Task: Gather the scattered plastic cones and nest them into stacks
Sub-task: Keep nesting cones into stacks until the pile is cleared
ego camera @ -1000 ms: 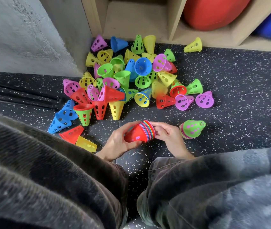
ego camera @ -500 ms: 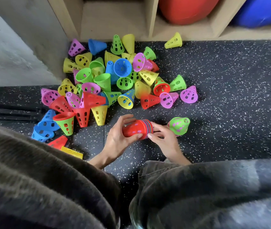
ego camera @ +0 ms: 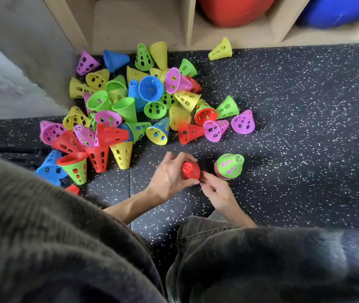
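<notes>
While propped tip-up on the floor [ego camera: 305,149], red stack [ego camera: 190,170] held in left hand [ego camera: 169,177], right hand [ego camera: 216,190] pinching its rim; green stack [ego camera: 228,166] just beside, loose cones [ego camera: 130,106] beyond.

Red-topped stack [ego camera: 190,170] upright; green-topped stack [ego camera: 230,166] beside; loose cones [ego camera: 130,106] piled behind.

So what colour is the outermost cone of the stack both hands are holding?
Red, on the stack between both hands; the head view shows it.

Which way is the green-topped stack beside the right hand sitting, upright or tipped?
Upright: the green-topped stack stands on its wide base on the floor, narrow tip up, untouched by either hand.
</notes>
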